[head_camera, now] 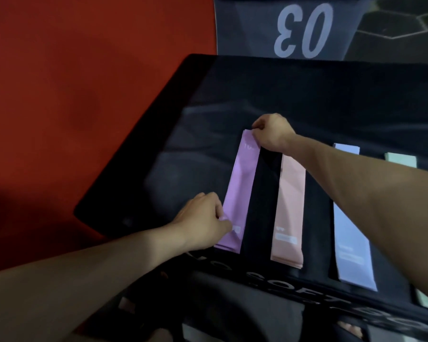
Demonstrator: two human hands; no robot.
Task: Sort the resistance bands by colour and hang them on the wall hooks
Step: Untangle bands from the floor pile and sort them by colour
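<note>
Several flat resistance bands lie side by side on a black padded surface. The purple band is leftmost. My left hand pinches its near end. My right hand pinches its far end. To the right lie a black band, a pink band, a pale blue band and a pale green band, partly hidden by my right forearm. No wall hooks are in view.
A red floor mat lies to the left of the black surface. A dark panel marked "03" stands beyond its far edge. White lettering runs along the near edge.
</note>
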